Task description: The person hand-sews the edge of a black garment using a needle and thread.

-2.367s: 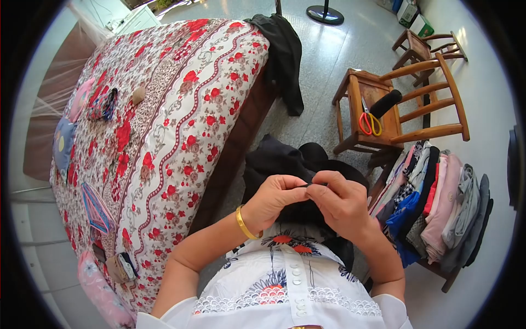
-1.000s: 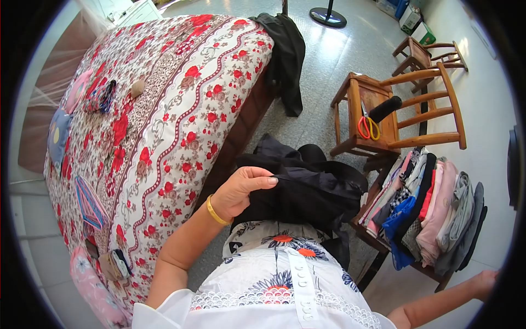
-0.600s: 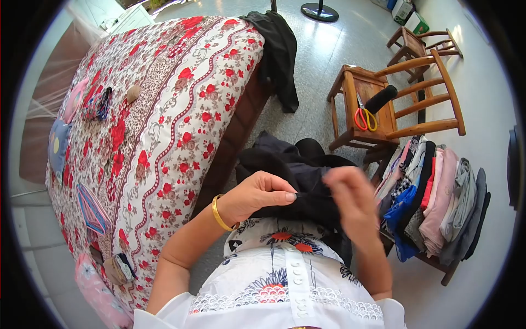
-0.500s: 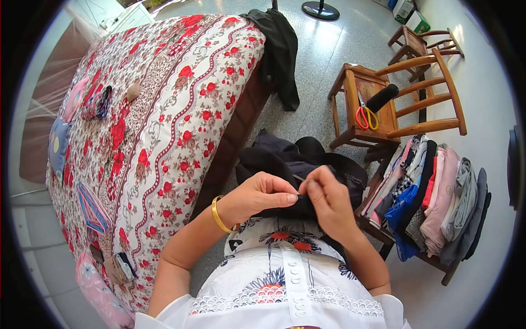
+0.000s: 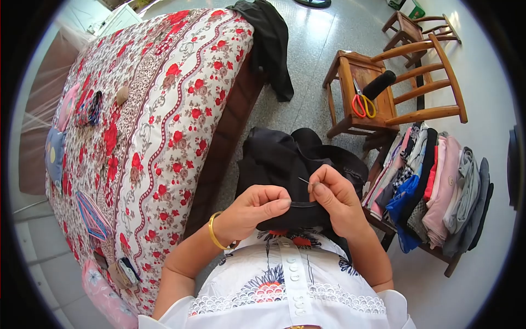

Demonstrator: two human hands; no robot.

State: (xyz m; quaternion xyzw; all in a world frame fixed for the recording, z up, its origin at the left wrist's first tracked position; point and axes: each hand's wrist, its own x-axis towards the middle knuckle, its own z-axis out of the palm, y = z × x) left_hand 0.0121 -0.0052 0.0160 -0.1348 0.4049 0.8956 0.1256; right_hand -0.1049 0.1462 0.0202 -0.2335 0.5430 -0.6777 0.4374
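Observation:
Black cloth [image 5: 274, 164] lies over my lap, with one edge raised between my hands. My left hand [image 5: 262, 205] pinches that edge between thumb and forefinger; a gold bangle circles the wrist. Just to the right, my right hand [image 5: 333, 198] is closed around a thin needle [image 5: 304, 180], whose tip points up and left beyond the fingers. Its thumb is also at the right end of the raised edge. Whether a thread runs from the needle cannot be seen.
A wooden chair [image 5: 359, 82] holds scissors [image 5: 360, 104] and a black thread cone [image 5: 379, 84]. Folded clothes [image 5: 427, 186] stand on a low wooden support at the right. The bed [image 5: 164, 126] with flowered cover fills the left; dark cloth [image 5: 268, 49] hangs over its corner.
My right hand went out to the far right, then came back beside my left hand. The needle now shows clearly, and the cloth edge is stretched between both hands.

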